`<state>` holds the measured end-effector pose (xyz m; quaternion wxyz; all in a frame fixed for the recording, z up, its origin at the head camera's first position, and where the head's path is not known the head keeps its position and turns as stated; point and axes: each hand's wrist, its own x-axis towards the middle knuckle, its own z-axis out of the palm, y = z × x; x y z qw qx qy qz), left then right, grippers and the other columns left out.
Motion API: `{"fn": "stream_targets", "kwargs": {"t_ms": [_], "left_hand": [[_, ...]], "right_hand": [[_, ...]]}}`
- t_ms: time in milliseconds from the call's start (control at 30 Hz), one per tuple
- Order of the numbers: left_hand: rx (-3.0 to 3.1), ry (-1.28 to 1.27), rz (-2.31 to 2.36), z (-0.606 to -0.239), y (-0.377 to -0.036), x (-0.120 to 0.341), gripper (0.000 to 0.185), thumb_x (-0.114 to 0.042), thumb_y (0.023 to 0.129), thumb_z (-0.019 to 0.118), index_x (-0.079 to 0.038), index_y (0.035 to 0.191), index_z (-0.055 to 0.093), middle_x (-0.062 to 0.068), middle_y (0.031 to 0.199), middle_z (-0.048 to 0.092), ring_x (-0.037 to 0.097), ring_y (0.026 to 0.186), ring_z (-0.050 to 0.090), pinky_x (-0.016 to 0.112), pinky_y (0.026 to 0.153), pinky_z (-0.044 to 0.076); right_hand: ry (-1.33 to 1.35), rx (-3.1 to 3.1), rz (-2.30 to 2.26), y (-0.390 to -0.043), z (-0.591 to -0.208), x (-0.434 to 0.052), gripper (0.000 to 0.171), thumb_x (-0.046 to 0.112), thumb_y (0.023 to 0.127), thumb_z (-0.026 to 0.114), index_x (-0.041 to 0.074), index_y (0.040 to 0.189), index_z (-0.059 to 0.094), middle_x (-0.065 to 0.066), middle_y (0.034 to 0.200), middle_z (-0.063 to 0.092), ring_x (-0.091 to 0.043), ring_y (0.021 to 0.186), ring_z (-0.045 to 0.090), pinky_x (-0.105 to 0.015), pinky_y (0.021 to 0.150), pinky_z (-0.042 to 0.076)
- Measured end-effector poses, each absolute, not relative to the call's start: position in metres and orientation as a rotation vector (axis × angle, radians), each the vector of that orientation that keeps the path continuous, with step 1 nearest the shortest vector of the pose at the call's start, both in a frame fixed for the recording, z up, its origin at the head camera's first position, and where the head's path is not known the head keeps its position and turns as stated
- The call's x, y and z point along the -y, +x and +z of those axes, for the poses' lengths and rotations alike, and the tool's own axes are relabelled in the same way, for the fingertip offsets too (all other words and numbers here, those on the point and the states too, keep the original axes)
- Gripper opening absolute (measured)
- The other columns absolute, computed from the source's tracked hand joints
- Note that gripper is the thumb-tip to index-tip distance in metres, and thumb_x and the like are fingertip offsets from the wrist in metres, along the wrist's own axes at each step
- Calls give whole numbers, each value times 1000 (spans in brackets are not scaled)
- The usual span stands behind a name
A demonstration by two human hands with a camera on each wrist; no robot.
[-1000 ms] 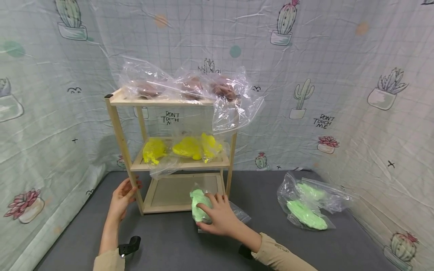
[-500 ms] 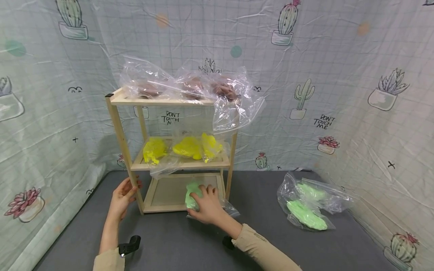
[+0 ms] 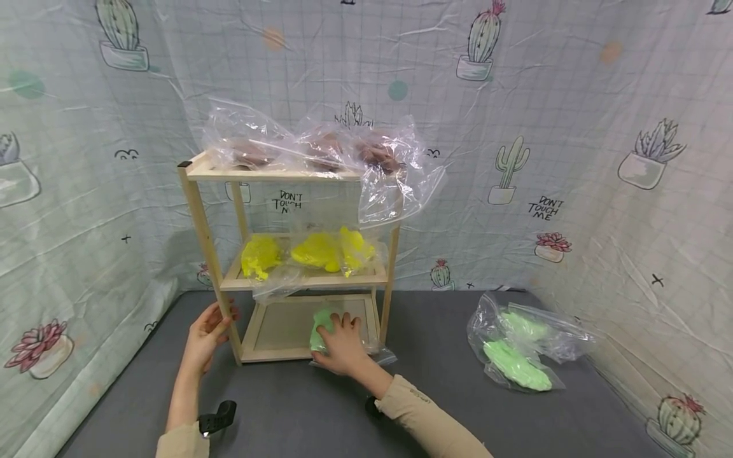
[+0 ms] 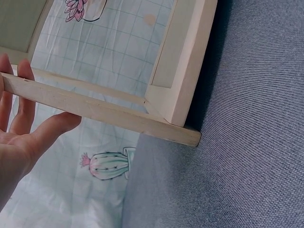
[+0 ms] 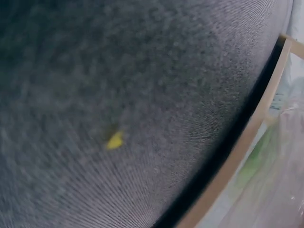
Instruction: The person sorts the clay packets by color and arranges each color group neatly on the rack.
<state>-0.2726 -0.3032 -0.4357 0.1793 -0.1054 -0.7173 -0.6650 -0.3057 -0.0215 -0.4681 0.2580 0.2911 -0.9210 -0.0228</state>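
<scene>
1. The right hand (image 3: 342, 344), at lower centre of the head view, has its grip curled over a bagged light-green lump (image 3: 321, 326), fingers spread across the plastic and pressing it at the front edge of the bottom shelf (image 3: 283, 327).
2. The left hand (image 3: 207, 334), lower left of centre, has a relaxed grip, fingers nearly straight, resting against the front left post (image 3: 205, 254) of the wooden rack (image 3: 275, 173); the left wrist view shows the fingers (image 4: 19, 102) lying along the post, thumb on the near side, not wrapped round it.
3. The green lump lies just under and left of the right hand's fingertips, half on the bottom shelf, its clear bag trailing right onto the grey tabletop (image 3: 435, 388).
4. Its long axis cannot be told; most of it is hidden by the hand.
5. Yellow bagged lumps (image 3: 312, 251) fill the middle shelf, brown bagged lumps (image 3: 321, 149) the top; two more green bags (image 3: 518, 353) sit at lower right.
</scene>
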Motion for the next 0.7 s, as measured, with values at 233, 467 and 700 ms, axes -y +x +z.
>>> {"fn": "stream_targets", "kwargs": {"t_ms": [233, 467, 700], "left_hand": [[2010, -335, -1897, -436, -272, 303, 41, -13, 91, 48, -2, 130, 41, -23, 98, 61, -6, 91, 58, 20, 66, 47], [1990, -344, -1908, -435, -271, 303, 40, -12, 91, 47, -1, 129, 41, -23, 97, 61, -6, 91, 59, 20, 66, 46], [1981, -348, -1908, -436, -273, 303, 39, -11, 91, 47, -1, 129, 42, -23, 97, 62, -6, 90, 59, 21, 65, 47]], "right_hand": [[817, 2557, -3, -305, -467, 14, 49, 57, 82, 49, 30, 123, 47, -11, 124, 45, -30, 104, 45, -49, 78, 33], [904, 2578, 56, -298, -459, -4, 55, 55, 86, 46, 27, 132, 38, -12, 133, 40, -29, 111, 46, -49, 83, 36], [952, 2568, 31, -285, -456, -24, 47, 43, 90, 47, 21, 130, 38, -12, 132, 41, -28, 113, 43, -45, 83, 38]]}}
